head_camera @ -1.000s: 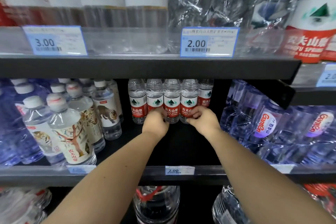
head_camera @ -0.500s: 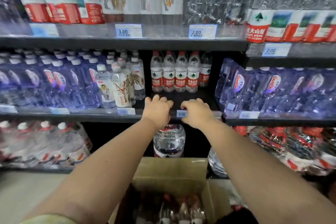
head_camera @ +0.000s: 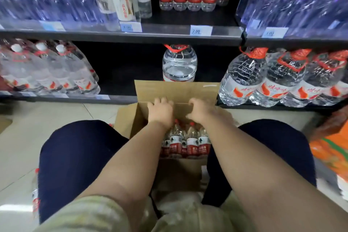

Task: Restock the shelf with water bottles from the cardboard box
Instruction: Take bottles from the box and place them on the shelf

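Over one cardboard box [head_camera: 177,90], two hands [head_camera: 161,112] [head_camera: 202,111].

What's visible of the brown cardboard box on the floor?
The brown cardboard box sits open on the tiled floor in front of the bottom shelf, between the person's knees. Its far flap stands upright and the board looks plain. Small clear water bottles with red labels and caps stand packed inside. The left hand and right hand are over its far wall; contact is unclear.
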A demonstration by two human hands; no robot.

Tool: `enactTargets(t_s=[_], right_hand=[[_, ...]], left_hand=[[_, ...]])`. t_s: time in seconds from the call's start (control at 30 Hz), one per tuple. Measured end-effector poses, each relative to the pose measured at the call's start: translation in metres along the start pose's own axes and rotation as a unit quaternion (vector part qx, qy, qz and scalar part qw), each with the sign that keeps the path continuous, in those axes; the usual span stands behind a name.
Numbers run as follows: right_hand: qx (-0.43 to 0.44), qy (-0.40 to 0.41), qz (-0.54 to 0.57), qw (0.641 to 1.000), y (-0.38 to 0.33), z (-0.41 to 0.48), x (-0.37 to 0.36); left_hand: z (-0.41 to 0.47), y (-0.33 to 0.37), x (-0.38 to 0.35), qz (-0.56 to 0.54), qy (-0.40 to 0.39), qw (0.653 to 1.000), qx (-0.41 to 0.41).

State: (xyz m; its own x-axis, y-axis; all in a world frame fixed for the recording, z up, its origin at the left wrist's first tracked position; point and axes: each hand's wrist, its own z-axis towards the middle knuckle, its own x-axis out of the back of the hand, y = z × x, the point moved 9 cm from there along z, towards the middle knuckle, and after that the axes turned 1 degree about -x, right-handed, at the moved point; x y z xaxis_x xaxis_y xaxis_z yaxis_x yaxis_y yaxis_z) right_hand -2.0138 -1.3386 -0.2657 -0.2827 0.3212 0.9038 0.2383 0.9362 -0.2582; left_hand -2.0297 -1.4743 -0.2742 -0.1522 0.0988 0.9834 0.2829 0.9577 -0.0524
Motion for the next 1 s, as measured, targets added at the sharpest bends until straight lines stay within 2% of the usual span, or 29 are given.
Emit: enactTargets(t_s=[0.1,0.23,0.43,0.5,0.6,0.67,0.77,0.87,0.93,1.0], right_hand=[[-0.056,-0.017,0.034,0.998,0.015,0.011,-0.034],[-0.146,-0.040,0.182,0.972,0.028,0.032,-0.098],[-0.224,-0.108,0.247,0.937,0.047,0.050,-0.214],[-0.248,-0.123,0.271,0.922,0.050,0.058,-0.240],[-0.280,-0.144,0.318,0.894,0.047,0.068,-0.267],[-0.297,-0.143,0.333,0.884,0.047,0.072,-0.283],[-0.297,-0.131,0.322,0.889,0.049,0.070,-0.296],[-0.292,-0.134,0.299,0.899,0.048,0.064,-0.301],[-0.293,-0.142,0.292,0.899,0.047,0.063,-0.307],[-0.286,-0.141,0.289,0.903,0.048,0.065,-0.309]], left_hand=[[-0.002,-0.006,-0.050,-0.047,-0.042,0.996,0.056],[0.007,0.004,-0.114,-0.108,-0.098,0.985,0.097],[0.016,-0.015,-0.210,-0.110,-0.212,0.956,0.170],[0.017,-0.031,-0.226,-0.100,-0.228,0.950,0.189],[0.017,-0.059,-0.240,-0.116,-0.199,0.948,0.220],[0.010,-0.074,-0.254,-0.191,-0.189,0.924,0.273],[-0.007,-0.078,-0.279,-0.326,-0.221,0.848,0.354],[-0.014,-0.082,-0.289,-0.401,-0.218,0.788,0.412],[-0.013,-0.087,-0.290,-0.420,-0.213,0.769,0.432],[-0.011,-0.089,-0.290,-0.411,-0.216,0.774,0.431]])
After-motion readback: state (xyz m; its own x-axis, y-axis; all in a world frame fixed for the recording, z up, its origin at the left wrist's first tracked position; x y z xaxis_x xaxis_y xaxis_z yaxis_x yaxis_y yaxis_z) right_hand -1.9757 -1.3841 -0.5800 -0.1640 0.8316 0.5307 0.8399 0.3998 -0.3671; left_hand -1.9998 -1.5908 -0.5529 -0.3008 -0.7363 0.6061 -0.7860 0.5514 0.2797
